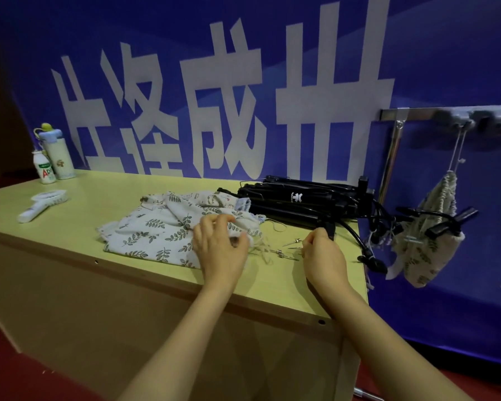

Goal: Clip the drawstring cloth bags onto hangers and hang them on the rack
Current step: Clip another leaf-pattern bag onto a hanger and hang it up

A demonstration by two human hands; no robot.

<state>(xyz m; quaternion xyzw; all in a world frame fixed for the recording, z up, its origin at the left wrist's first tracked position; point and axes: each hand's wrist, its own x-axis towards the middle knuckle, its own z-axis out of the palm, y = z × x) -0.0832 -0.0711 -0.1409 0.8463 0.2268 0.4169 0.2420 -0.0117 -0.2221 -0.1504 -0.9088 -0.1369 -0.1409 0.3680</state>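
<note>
Left hand [220,244] grips cloth bags [156,227] | right hand [324,250] pinching, perhaps hanger [327,227]; fingertips hidden

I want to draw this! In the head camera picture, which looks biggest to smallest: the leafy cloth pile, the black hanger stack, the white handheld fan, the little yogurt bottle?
1. Leafy cloth pile
2. Black hanger stack
3. White handheld fan
4. Little yogurt bottle

The bottle stands farther back, so the last two are unsure.
</note>
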